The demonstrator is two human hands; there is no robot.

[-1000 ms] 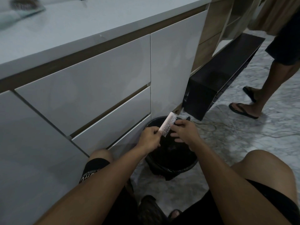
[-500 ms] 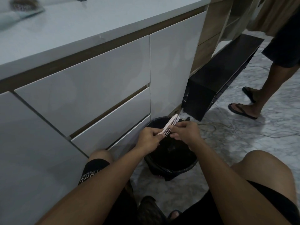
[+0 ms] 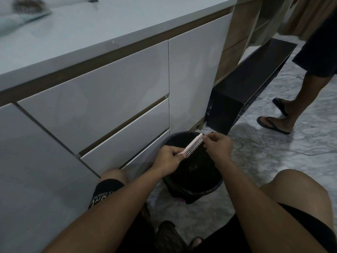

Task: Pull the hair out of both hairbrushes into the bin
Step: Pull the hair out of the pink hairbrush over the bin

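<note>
A floor of pale grey marble-veined tile (image 3: 284, 167) is running along the foot of a long unit of glossy white handleless drawers (image 3: 102, 99) under a white countertop (image 3: 102, 22). Over it, a slim pale pink plastic hairbrush with a row of white teeth (image 3: 193, 145) is being held tilted, its handle low and its far end high, directly above the mouth of a round black bin lined with a black plastic bag (image 3: 209, 191). The left hand (image 3: 168, 159) is gripping the handle end, fingers curled round it with the thumb lying along the top. Just beyond that grip, at the upper end of the brush, the right hand (image 3: 217, 146) is pinching with curled fingertips at the teeth; whether any hair is caught between them is too fine to tell. The bin is standing below both hands, against the lowest drawer front and between the person's bent knees. Well up and to the left of the gripping hand, at the far corner of the countertop, a second, blurred brush with a dark tangle in it (image 3: 30, 5) is lying. To the right of the pinching hand, a low black glossy bench (image 3: 251, 84) is sitting on the floor, and past it a second person's legs in dark flip-flops (image 3: 273, 123) are standing beside a thin pale cable (image 3: 291, 149).
</note>
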